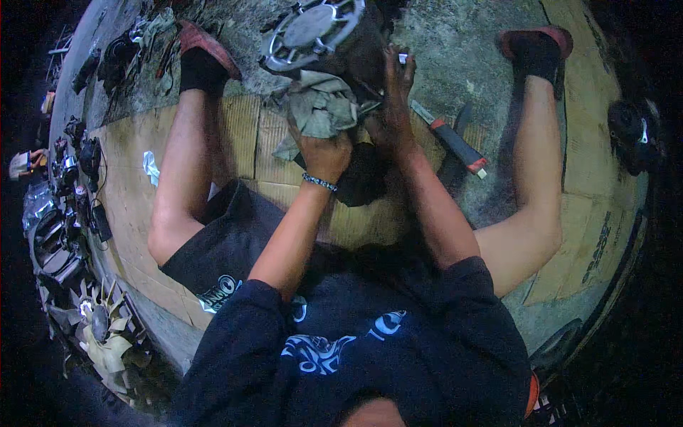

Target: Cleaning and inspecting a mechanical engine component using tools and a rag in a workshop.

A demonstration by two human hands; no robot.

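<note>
A dark, bulky machine part with a round silver spoked face [313, 32] sits tilted between my feet. My left hand [325, 153] is closed on a crumpled grey-green rag [324, 107], which lies against the part just below the silver face. Up along the part's right side reaches my right hand [393, 107], gripping it with long fingers and steadying it. A small pale spot shows by those fingertips, too small to name. Under my wrists lies a black, cloth-like or rounded thing [361, 178], partly hidden. To the right rests a bladed tool with a black and red handle [455, 142].
Cardboard sheets [131, 192] cover the stained concrete floor [448, 43]. My legs spread on both sides. Dark metal parts [121, 57] lie at far left; along the left edge are more parts and a pale fan [103, 334]. A dark round part [629, 135] stands at right.
</note>
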